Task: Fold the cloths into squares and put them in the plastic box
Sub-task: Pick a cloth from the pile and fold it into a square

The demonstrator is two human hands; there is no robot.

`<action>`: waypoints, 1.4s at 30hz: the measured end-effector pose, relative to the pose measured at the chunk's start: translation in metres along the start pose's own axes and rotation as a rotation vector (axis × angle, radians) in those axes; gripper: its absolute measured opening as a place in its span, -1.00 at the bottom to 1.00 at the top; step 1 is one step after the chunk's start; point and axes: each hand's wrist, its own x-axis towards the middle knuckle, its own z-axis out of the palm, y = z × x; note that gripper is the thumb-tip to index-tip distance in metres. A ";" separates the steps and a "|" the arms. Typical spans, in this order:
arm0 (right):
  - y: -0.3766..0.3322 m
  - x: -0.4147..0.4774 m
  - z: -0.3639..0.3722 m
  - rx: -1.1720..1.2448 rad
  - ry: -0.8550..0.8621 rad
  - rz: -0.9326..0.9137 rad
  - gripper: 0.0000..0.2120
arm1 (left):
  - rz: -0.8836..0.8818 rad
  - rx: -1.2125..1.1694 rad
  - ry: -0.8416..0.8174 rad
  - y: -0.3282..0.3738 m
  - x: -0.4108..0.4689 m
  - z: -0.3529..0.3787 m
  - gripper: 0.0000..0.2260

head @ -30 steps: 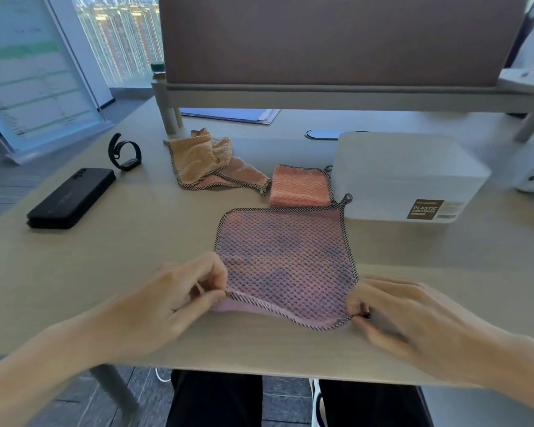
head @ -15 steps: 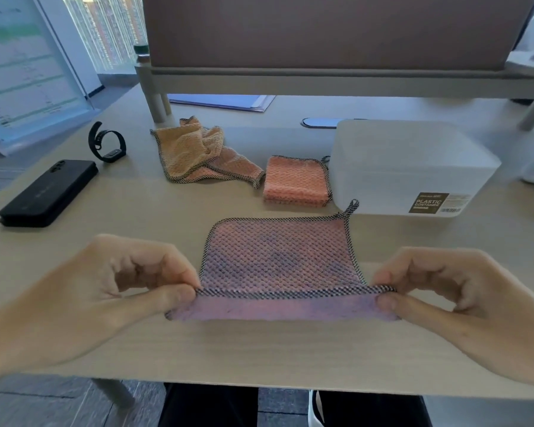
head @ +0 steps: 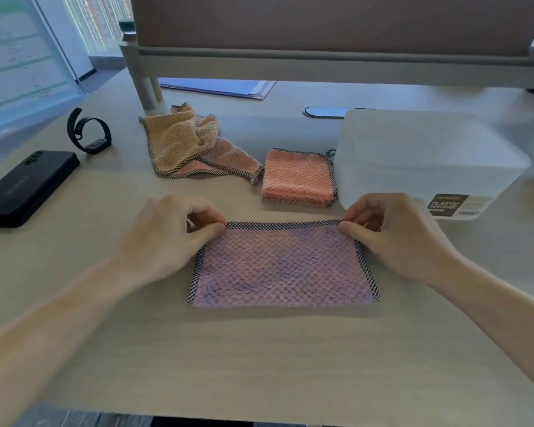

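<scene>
On a tabletop point(head: 259, 349), a left hand point(head: 164, 238) and right hand point(head: 395, 238) are each pinching a far corner of a pink cloth point(head: 281, 266) folded in half, apparently aligning its edges, near a folded orange cloth point(head: 298, 177) and a plastic box point(head: 429, 161).

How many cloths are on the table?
3. A pink cloth lies at the front, a folded orange cloth sits beside the plastic box, and a crumpled cloth lies left of that. More may be hidden inside the box.
</scene>
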 end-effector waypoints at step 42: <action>-0.033 -0.058 0.040 -0.587 -0.297 -0.068 -0.09 | 0.074 0.446 -0.260 0.016 -0.036 0.039 -0.26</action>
